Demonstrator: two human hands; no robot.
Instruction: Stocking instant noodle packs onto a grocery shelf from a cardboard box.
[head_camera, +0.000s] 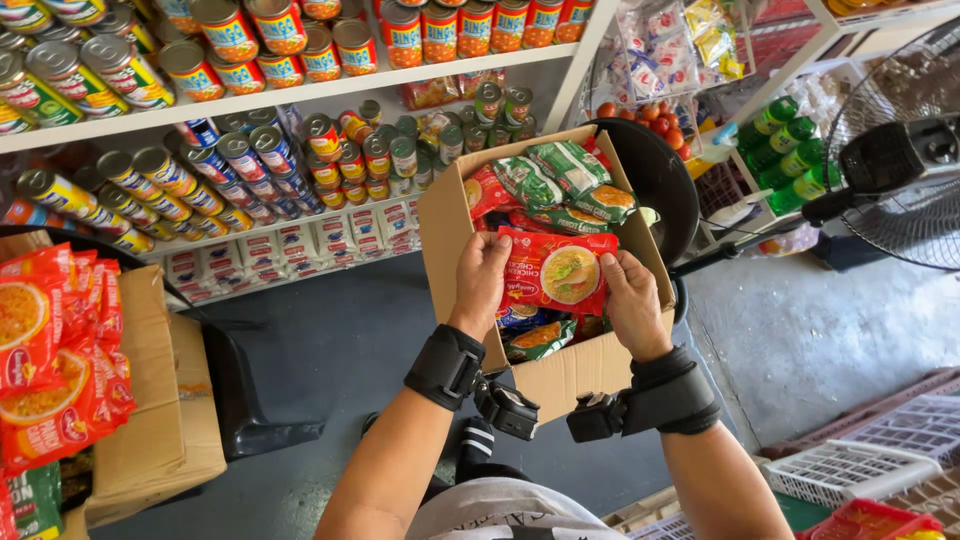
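Shop shelves (300, 95) stacked with tins fill the background above a dark floor, with a fan (900, 180) standing off to the right. Left hand (482, 280) and right hand (630, 300) grip opposite edges of one red noodle packet (555, 270), fingers clamped on it. Packet sits over an open cardboard box (445, 225) full of green and red packets.

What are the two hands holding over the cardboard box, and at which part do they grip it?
Both hands hold one red noodle packet. The left hand grips its left edge and the right hand its right edge, above the open cardboard box.
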